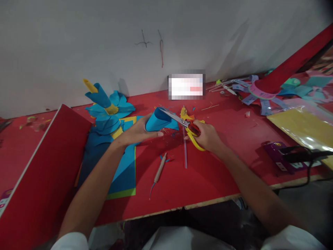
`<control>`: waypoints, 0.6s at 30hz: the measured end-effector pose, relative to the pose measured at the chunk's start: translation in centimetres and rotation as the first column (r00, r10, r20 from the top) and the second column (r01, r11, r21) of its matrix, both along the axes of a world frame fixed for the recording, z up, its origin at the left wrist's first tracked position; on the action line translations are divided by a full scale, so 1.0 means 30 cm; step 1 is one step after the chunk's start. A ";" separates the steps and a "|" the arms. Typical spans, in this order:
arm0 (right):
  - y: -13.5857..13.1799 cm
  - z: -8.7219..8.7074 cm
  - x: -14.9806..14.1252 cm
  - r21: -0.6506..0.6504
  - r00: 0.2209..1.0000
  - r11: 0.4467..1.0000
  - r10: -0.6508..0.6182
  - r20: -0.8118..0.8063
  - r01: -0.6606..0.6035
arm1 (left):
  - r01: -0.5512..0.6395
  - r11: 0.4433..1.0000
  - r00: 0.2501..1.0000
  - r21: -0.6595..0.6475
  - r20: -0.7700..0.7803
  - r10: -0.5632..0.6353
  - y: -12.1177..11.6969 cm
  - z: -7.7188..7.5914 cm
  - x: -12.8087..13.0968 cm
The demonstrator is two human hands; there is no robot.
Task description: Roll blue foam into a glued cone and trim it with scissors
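My left hand (140, 131) is closed around a rolled blue foam sheet (157, 120), holding it above the red table. A pair of scissors (193, 135) with red and yellow handles is in my right hand (208, 136), its blades pointing left and touching the upper edge of the roll. Whether the blades have foam between them cannot be made out. Beneath my left forearm lie blue and yellow foam sheets (123, 177). A blue foam flower (118, 107) with a rolled blue and yellow centre stands behind my left hand.
A wooden-handled tool (160, 170) and a clear glue stick (185, 152) lie in front of me. A red panel (44, 173) rises on the left. At right are a purple box (275, 156), yellow packaging (301, 128) and a slanted red post (299, 55). A blurred-out screen (186, 86) leans at the wall.
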State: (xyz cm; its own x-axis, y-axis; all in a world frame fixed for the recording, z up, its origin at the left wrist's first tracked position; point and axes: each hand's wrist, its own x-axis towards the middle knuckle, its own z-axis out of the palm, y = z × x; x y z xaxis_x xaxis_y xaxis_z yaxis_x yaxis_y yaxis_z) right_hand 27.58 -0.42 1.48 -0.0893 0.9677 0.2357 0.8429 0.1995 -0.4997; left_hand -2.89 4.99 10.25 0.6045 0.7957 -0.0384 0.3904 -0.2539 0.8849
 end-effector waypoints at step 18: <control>0.006 -0.009 0.026 -0.067 0.995 0.995 0.071 -0.072 -0.075 | -0.028 0.999 0.999 -0.038 0.024 0.029 -0.006 0.026 0.002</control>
State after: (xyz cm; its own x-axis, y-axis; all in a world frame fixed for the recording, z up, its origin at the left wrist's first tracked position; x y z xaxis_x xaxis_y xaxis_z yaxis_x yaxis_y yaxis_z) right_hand 28.36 -0.24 1.22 -0.1460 0.9735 0.1760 0.7902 0.2219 -0.5713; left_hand -2.84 4.80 11.02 0.5830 0.8107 -0.0540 0.3752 -0.2096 0.9029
